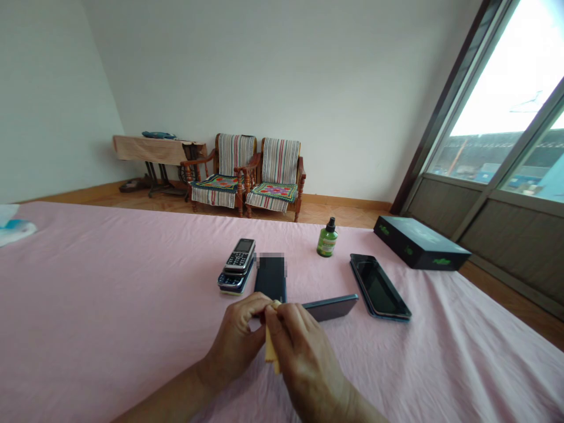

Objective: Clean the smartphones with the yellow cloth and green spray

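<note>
My left hand is closed, its thumb and fingers pinched at the near end of a grey-blue smartphone. That phone is tipped up on edge, and its left part is hidden behind my right hand. A folded yellow cloth is gripped in my right hand, its end hanging below the fingers and its top pressed close to my left fingertips. Just beyond my hands a dark phone lies flat on the pink bedsheet. Left of it, a silver keypad phone rests on a small stack of phones.
A green bottle with a black cap stands beyond my hands. On the right lie a black-screened tablet or large phone and a black box. White-and-blue packaging sits far left. Two wooden armchairs are by the wall.
</note>
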Tool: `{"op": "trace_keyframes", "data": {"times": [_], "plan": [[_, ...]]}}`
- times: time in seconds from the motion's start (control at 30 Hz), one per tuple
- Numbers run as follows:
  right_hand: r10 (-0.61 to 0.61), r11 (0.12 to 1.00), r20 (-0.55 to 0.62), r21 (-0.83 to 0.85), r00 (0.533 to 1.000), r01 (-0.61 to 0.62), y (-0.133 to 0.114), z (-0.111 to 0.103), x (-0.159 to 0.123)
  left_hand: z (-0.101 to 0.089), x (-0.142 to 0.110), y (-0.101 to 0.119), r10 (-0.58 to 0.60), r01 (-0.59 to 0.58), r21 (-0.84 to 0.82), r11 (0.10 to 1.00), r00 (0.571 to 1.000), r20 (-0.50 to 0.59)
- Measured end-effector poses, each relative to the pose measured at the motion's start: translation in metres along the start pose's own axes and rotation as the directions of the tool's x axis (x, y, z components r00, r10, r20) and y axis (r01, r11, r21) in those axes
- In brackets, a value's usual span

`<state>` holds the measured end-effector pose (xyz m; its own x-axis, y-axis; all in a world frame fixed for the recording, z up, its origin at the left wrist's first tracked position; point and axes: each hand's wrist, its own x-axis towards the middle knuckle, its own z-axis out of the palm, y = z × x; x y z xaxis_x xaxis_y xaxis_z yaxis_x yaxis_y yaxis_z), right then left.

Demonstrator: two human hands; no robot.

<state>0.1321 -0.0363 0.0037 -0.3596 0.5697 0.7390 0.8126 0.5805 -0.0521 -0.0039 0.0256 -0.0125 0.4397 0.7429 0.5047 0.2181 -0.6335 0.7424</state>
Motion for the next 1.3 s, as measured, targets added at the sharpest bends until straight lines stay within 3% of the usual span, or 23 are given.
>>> {"op": "trace_keyframes", "data": {"times": [0.3, 0.5, 0.67, 0.83, 0.9, 1.0, 1.07, 1.17, 1.3], "plan": [[0.159, 0.987, -0.100, -0.011, 0.982, -0.160, 0.034, -0.007, -0.032, -0.001, 0.004, 0.001, -0.008, 0.007, 0.024, 1.000, 0.999, 0.053], [0.331, 0.943, -0.193, 0.042, 0.924, -0.329, 0.074, -0.023, -0.053, -0.002, 0.004, 0.002, 0.042, -0.045, 0.110, 0.993, 0.999, 0.035], [0.496, 0.868, -0.245, 0.139, 0.833, -0.477, 0.089, -0.027, -0.057, -0.003, 0.004, 0.002, 0.080, -0.082, 0.128, 0.988, 0.997, 0.023], [0.687, 0.723, -0.259, 0.337, 0.679, -0.603, 0.089, -0.023, -0.056, -0.001, 0.006, 0.002, 0.083, -0.083, 0.142, 0.986, 0.997, 0.005], [0.774, 0.623, -0.211, 0.417, 0.597, -0.661, 0.089, -0.021, -0.056, -0.002, 0.005, 0.001, 0.079, -0.080, 0.144, 0.986, 0.997, 0.009], [0.870, 0.452, -0.045, 0.468, 0.491, -0.759, 0.089, -0.019, -0.058, -0.004, 0.004, -0.002, 0.082, -0.081, 0.155, 0.985, 0.997, 0.001], [0.884, 0.395, 0.043, 0.463, 0.465, -0.794, 0.091, -0.017, -0.059, -0.007, 0.004, -0.004, 0.074, -0.073, 0.171, 0.983, 0.997, -0.003], [0.896, 0.360, 0.071, 0.462, 0.439, -0.810, 0.096, -0.015, -0.060, -0.009, 0.004, -0.005, 0.047, -0.048, 0.182, 0.982, 0.999, 0.006], [0.899, 0.247, 0.159, 0.583, 0.407, -0.774, 0.102, -0.013, -0.061, -0.010, 0.004, -0.005, 0.018, -0.020, 0.176, 0.984, 1.000, 0.014]]}}
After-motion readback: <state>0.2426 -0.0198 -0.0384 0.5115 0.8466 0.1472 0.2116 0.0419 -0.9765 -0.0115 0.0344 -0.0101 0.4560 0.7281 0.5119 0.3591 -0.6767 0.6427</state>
